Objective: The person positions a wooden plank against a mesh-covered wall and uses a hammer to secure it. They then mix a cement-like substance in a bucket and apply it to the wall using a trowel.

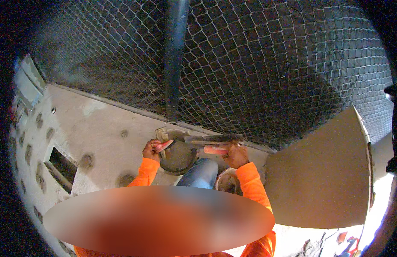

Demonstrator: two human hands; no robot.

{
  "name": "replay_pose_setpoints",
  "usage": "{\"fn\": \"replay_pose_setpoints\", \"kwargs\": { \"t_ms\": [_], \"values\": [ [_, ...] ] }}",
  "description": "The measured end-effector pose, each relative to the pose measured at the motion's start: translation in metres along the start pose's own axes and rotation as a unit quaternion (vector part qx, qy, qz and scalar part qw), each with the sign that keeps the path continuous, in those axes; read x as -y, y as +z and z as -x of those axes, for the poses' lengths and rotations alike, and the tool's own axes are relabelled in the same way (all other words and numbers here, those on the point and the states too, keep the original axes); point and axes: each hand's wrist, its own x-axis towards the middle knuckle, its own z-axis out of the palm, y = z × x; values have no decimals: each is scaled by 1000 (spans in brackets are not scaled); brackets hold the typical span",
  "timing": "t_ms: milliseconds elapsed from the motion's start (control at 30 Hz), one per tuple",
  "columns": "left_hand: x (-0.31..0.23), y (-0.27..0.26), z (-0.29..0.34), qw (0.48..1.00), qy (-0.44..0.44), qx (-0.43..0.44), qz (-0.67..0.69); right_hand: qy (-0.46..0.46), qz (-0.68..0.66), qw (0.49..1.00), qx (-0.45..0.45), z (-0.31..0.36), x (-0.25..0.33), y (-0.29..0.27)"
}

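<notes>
My left hand [151, 150] is closed round the red handle of a small hand tool [166, 144], perhaps a trowel; its working end is hard to make out. Just right of that hand is a round, dark pan [179, 157] with greyish stuff in it. My right hand [236, 155] grips the red handle of a plastering trowel [215, 149]. The trowel's long flat blade lies close to the foot of the mesh. Below the right hand stands a bucket [228, 182] with a crusted rim, partly covered by my knee and sleeve.
Wire mesh [250, 64] over a dark surface rises ahead, with a dark post [176, 64] in front. A smooth grey-brown panel [318, 175] stands at right. The plastered surface [100, 128] at left has a rectangular opening [61, 169] and dark patches. My jeans-clad knee [200, 173] sits between my hands.
</notes>
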Motion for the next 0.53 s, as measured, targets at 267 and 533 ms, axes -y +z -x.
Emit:
{"fn": "replay_pose_setpoints", "kwargs": {
  "t_ms": [267,533],
  "values": [
    [-63,115,10,995,-63,37,74,85,-75,994,3,-1,1,16],
    [-10,65,-7,991,100,-34,-85,29,16,999,41,6,6,-3]
  ]
}}
